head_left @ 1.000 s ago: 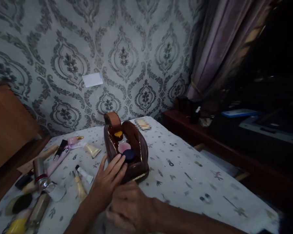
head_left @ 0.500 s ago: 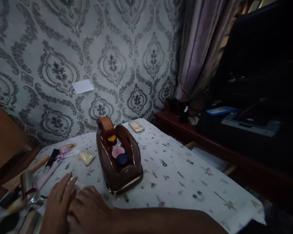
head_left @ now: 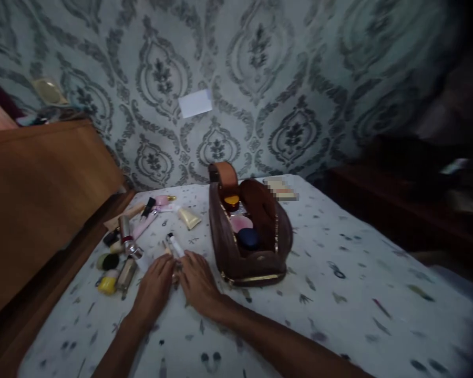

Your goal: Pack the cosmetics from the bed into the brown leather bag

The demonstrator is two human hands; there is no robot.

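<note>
My left hand [head_left: 156,281] and my right hand [head_left: 199,278] lie close together on the cloth, fingers bent inward. From under my right fingers sticks a slim white tube [head_left: 175,244] with a dark end. A thin beige stick [head_left: 166,248] shows at my left fingertips; what else lies under them is hidden. An unzipped brown leather bag [head_left: 224,247] stands right of my hands, holding a pink round item [head_left: 242,223], a dark blue one [head_left: 248,238] and a jar with a yellow-orange top [head_left: 232,202]. Left of my hands lie several cosmetics, including a silver-and-red bottle [head_left: 126,234].
A cream tube [head_left: 188,217] lies between the bag and the other cosmetics. Printed white cloth [head_left: 323,315] covers the surface. A pixelated flat item [head_left: 280,189] lies behind the bag. A wooden panel [head_left: 43,199] borders the left, and patterned wallpaper [head_left: 256,68] the back.
The view has swung left, so the bag and hands appear further right. My hands, overlapping before, now sit side by side, with the white tube showing more clearly.
</note>
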